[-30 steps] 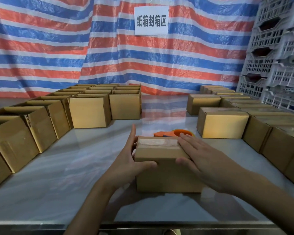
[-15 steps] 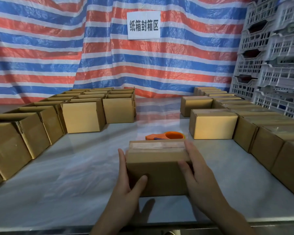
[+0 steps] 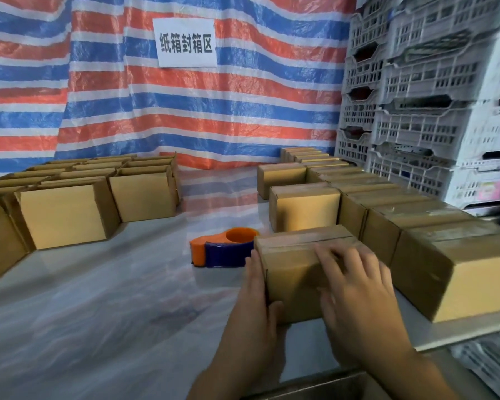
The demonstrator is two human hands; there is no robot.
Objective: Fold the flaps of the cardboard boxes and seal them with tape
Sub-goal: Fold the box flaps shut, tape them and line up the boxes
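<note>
- Open cardboard boxes (image 3: 67,215): grouped in rows at the left of the table (image 3: 98,298), flaps upright. Their interiors are hidden from this angle.
- Closed boxes (image 3: 303,207): set in rows along the right side, tops flat. Several tops show a glossy strip.
- Plastic crates (image 3: 416,96): stacked at the far right. They are pale with lattice walls, and the contents are too dark to identify.
- Cardboard box (image 3: 298,272): stands on the table at front right, just beside the tape dispenser (image 3: 225,251) and near the closed row. The flaps lie shut, and a seam line runs the length of the top. It is plain brown, rectangular and sharp-edged.
- Left hand (image 3: 254,313): fingers straight and together, pressed flat against the left wall of the box, with the thumb on the near face.
- Right hand (image 3: 355,293): fingers spread over the top near edge, with the thumb down the near face. Its outline is blurred.
- Tape dispenser: orange body with a round ring and a blue guard.
- Table: glossy, pale, marbled surface.
- Tarpaulin (image 3: 185,111): woven sheet with red, blue and white stripes, carrying a white sign (image 3: 185,43).
</note>
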